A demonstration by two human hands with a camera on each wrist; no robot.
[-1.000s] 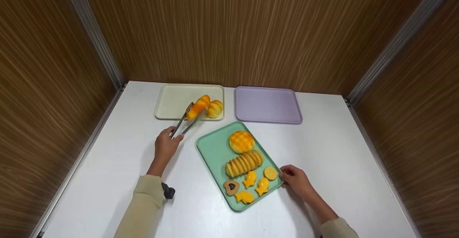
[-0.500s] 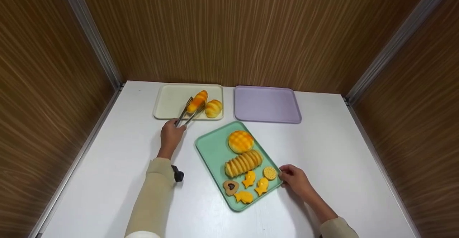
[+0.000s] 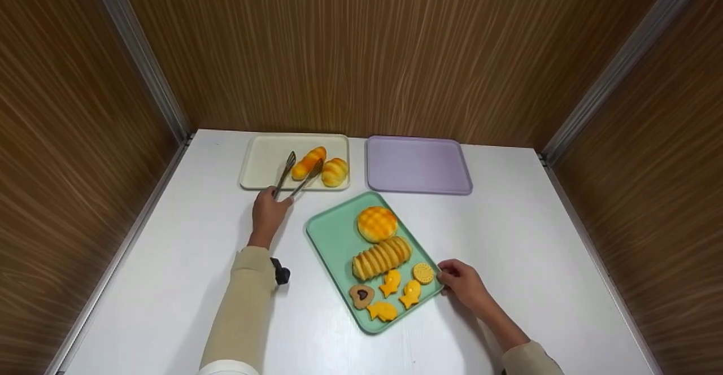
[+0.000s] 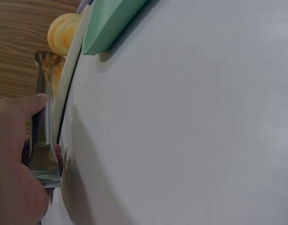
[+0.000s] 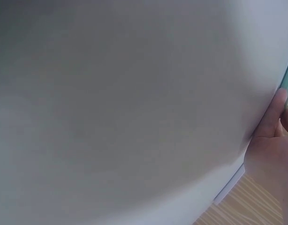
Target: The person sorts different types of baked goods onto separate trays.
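Observation:
My left hand (image 3: 269,214) grips metal tongs (image 3: 283,176) over the front edge of the cream tray (image 3: 265,157). The tongs' arms are spread, one on each side of a long orange-glazed bread roll (image 3: 309,164) lying on that tray. Beside it sits a rounder striped bun (image 3: 335,172). In the left wrist view thumb and fingers hold the tongs (image 4: 45,122) near their bent end. My right hand (image 3: 466,286) pinches the right edge of the green tray (image 3: 333,228) between thumb and fingers. On that tray are a round crosshatched bun (image 3: 377,224) and a ridged loaf (image 3: 382,258).
The green tray also bears several fish-shaped cookies (image 3: 383,311), a round cookie (image 3: 423,273) and a heart cookie (image 3: 361,296). A purple tray (image 3: 418,164) lies at the back, right of the cream one. Wood-grain walls (image 3: 361,53) enclose the white table (image 3: 519,239).
The left hand has moved forward with the tongs and set the long roll on the cream tray. The tongs have spread apart, letting the roll go. The right hand stays at the green tray.

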